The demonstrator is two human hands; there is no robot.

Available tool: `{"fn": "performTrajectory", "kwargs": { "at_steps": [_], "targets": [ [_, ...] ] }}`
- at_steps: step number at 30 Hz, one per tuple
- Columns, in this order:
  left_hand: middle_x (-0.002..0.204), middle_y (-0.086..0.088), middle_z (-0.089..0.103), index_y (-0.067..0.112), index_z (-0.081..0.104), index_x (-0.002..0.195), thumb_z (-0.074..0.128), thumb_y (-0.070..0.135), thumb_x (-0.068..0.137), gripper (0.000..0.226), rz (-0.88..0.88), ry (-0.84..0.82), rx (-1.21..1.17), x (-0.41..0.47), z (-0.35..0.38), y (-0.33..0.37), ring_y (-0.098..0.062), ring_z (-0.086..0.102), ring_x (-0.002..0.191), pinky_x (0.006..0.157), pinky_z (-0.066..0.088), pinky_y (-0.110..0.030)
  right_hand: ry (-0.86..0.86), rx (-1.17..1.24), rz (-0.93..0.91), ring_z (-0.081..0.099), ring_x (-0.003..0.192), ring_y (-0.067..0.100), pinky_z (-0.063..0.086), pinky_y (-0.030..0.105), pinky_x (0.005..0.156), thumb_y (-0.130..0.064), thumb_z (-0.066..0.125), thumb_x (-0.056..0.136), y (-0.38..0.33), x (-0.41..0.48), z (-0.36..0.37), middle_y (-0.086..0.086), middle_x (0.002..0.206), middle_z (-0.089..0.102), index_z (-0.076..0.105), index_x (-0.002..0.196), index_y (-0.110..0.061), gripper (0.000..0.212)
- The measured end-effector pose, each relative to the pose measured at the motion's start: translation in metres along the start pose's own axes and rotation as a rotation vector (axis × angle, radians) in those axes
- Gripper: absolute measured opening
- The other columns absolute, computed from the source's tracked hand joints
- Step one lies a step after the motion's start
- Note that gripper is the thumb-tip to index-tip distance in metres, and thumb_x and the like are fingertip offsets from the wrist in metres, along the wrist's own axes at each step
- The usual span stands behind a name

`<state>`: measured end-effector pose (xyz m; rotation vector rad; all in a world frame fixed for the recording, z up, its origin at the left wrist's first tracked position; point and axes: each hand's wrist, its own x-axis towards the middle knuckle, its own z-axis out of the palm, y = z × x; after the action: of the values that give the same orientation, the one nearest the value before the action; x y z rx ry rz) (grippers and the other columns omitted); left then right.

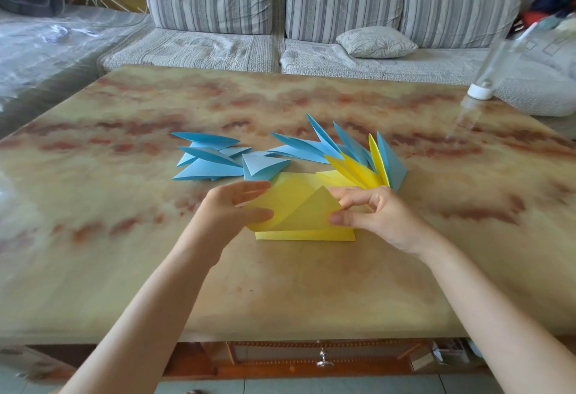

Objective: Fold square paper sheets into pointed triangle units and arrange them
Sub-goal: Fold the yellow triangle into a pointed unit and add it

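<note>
Both hands, left hand [230, 209] and right hand [371, 212], fold a yellow sheet [296, 206].

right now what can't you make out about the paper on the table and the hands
1) the yellow stack, head view: the yellow sheet and both hands cover it; only its front edge shows, so no count.
2) the sheet's left edge: behind the left hand; its folded corner is partly covered by the right hand, which pinches it.
3) the blue units: overlapping, count unclear.
4) the clear bottle, far right: blurred, contents unreadable.

marble table [280, 284], paper units [208, 159], yellow sheets [305, 235]
</note>
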<state>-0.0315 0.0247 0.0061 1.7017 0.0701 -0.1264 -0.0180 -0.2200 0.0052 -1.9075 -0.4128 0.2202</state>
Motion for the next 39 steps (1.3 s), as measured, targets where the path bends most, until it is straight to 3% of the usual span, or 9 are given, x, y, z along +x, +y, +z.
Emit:
{"fn": "performTrajectory", "kwargs": {
  "at_steps": [5,8,15,20,25,28,30,33,39],
  "targets": [
    [0.095,-0.002,0.073,0.024,0.067,0.108,0.069,-0.007,0.078,0.044,-0.011,0.009,-0.076,0.001,0.003,0.003,-0.008,0.066,0.069,0.066,0.052,-0.016,0.044,-0.052,-0.067,0.031,0.137,-0.004,0.016,0.037,0.119,-0.04,0.074,0.067,0.0,0.002,0.0,-0.021,0.137,0.053,0.066,0.059,-0.034,0.012],
    [0.085,0.001,0.071,0.023,0.069,0.103,0.073,0.004,0.08,0.031,0.007,0.016,-0.051,-0.001,0.007,0.005,-0.002,0.064,0.061,0.059,0.049,-0.012,0.038,0.008,-0.046,0.032,0.137,-0.003,0.016,0.04,0.12,-0.039,0.074,0.068,-0.002,0.001,0.001,-0.018,0.141,0.05,0.067,0.06,-0.034,0.012],
    [0.085,0.002,0.065,0.026,0.069,0.093,0.067,0.016,0.087,0.013,0.003,-0.02,0.056,-0.004,0.013,0.004,-0.008,0.058,0.065,0.061,0.045,-0.019,0.079,0.071,-0.037,0.053,0.121,-0.002,0.034,0.038,0.113,-0.035,0.075,0.065,0.002,0.004,0.01,-0.018,0.121,0.065,0.07,0.069,-0.023,0.014],
    [0.095,0.003,0.071,0.028,0.063,0.111,0.055,0.004,0.092,0.031,-0.01,-0.091,0.094,-0.007,0.014,0.006,-0.017,0.066,0.072,0.07,0.053,-0.026,0.218,0.128,-0.004,0.061,0.09,0.001,0.046,0.014,0.086,-0.029,0.074,0.06,-0.002,0.006,0.016,-0.019,0.089,0.068,0.066,0.075,-0.021,0.019],
    [0.09,0.0,0.075,0.027,0.067,0.105,0.051,0.006,0.095,0.028,0.008,-0.161,0.031,-0.015,0.016,0.015,-0.027,0.072,0.076,0.077,0.059,-0.037,0.296,0.075,-0.056,0.057,0.079,0.02,0.049,0.039,0.081,-0.035,0.078,0.061,-0.003,0.008,0.017,0.005,0.081,0.066,0.071,0.079,-0.016,0.027],
    [0.095,-0.007,0.073,0.025,0.07,0.093,0.058,0.043,0.088,0.023,-0.027,-0.144,-0.035,-0.017,0.018,0.019,-0.031,0.072,0.075,0.07,0.06,-0.037,0.309,0.069,-0.048,0.059,0.081,0.023,0.05,0.043,0.083,-0.035,0.079,0.061,-0.003,0.008,0.017,0.013,0.085,0.069,0.073,0.081,-0.016,0.029],
    [0.091,-0.003,0.074,0.025,0.07,0.093,0.062,0.056,0.069,0.039,-0.029,-0.17,-0.04,-0.017,0.017,0.02,-0.025,0.072,0.075,0.064,0.059,-0.034,0.3,0.078,-0.037,0.06,0.081,0.021,0.052,0.037,0.079,-0.027,0.081,0.065,-0.004,0.009,0.018,0.007,0.085,0.071,0.072,0.083,-0.017,0.022],
    [0.079,0.001,0.074,0.027,0.065,0.099,0.073,0.025,0.078,0.023,0.018,-0.191,-0.009,-0.017,0.017,0.018,-0.015,0.071,0.069,0.064,0.06,-0.031,0.294,0.124,-0.053,0.06,0.076,0.009,0.05,0.018,0.069,-0.007,0.079,0.072,-0.006,0.009,0.02,-0.009,0.078,0.067,0.068,0.088,-0.018,0.022],
    [0.078,-0.003,0.075,0.032,0.065,0.09,0.071,0.009,0.083,0.024,0.066,-0.153,0.087,-0.017,0.019,0.014,-0.02,0.069,0.065,0.072,0.06,-0.034,0.296,0.138,0.014,0.062,0.073,0.003,0.045,0.009,0.069,-0.016,0.078,0.074,-0.009,0.008,0.019,-0.003,0.078,0.069,0.07,0.095,-0.018,0.023]
  ]
}}
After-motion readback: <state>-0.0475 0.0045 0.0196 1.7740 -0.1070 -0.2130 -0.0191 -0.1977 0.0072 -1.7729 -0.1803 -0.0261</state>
